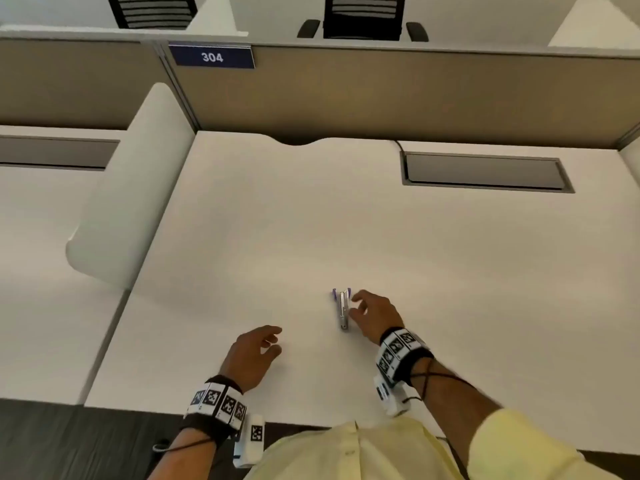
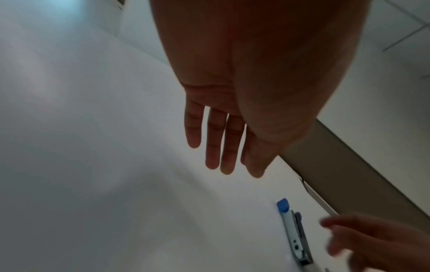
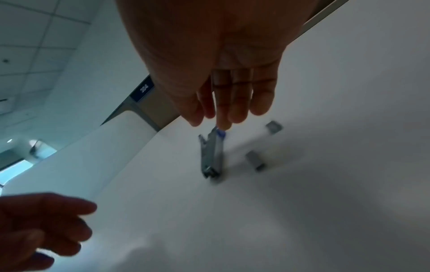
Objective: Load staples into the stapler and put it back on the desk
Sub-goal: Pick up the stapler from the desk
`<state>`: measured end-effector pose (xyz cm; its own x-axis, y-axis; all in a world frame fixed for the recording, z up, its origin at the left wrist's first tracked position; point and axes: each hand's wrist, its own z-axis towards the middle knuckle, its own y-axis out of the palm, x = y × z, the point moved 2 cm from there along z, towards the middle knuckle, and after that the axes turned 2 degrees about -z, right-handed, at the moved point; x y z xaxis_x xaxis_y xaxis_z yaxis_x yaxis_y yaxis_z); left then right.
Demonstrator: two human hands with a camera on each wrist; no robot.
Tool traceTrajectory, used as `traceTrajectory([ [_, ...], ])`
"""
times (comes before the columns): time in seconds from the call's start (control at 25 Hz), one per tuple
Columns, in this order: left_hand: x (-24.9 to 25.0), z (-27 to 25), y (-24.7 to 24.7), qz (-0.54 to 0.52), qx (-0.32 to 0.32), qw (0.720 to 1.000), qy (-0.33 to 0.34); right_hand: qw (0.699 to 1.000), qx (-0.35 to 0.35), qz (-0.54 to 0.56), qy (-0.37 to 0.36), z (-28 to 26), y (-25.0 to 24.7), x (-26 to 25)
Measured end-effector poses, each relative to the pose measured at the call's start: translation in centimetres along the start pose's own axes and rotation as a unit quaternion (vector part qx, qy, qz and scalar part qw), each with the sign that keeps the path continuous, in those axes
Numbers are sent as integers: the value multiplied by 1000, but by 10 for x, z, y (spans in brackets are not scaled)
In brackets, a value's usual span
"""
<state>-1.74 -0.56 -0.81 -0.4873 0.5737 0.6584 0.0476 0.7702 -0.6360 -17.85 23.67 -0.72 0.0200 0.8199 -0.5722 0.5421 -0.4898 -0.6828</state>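
Two staple strips (image 3: 256,160) lie just right of the loose, empty right grip (image 1: 372,315); stapler (image 1: 343,308) light, rigid, slick metal—pinch its sides; left grip (image 1: 254,355) open.

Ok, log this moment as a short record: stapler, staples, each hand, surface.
stapler: small, metal with blue tip, lying on the desk
staples: two grey strips loose on the desk beside the stapler
right hand: fingers loosely curled at the stapler, grip not clear
left hand: open, holds nothing, apart from the stapler
surface: white desk
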Motion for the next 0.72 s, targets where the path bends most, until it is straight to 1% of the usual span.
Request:
traceTrajectory([
  [0.08,0,-3,-4,-24,12,1000,-11,995,-53,-78,-19,2,14,-15],
  [0.16,-2,-9,-6,-29,8,999,-20,988,-71,-133,-34,1,28,-23],
  [0.32,-1,-9,-6,-42,-6,999,-16,984,-76,-159,-40,-6,39,-12],
  [0.4,7,-6,-4,-49,-22,999,-7,987,-68,-144,-26,-13,34,-7],
  [0.44,13,-4,-2,-57,-31,998,1,992,-62,-113,-15,-16,31,-4],
  [0.48,21,0,0,-67,-41,997,11,997,-58,-59,1,-19,27,0],
  [0.52,29,2,2,-86,-51,995,18,997,-58,36,20,-22,22,2],
  [0.56,37,5,5,-106,-59,992,27,986,-63,151,38,-27,17,1],
  [0.6,46,8,7,-128,-67,989,32,961,-79,261,53,-33,13,-1],
  [0.64,55,10,10,-156,-77,984,36,929,-97,352,61,-41,9,-6],
  [0.68,65,13,12,-194,-91,976,36,903,-107,410,65,-48,5,-12],
  [0.72,75,15,14,-236,-106,965,37,884,-110,449,62,-55,2,-17],
])
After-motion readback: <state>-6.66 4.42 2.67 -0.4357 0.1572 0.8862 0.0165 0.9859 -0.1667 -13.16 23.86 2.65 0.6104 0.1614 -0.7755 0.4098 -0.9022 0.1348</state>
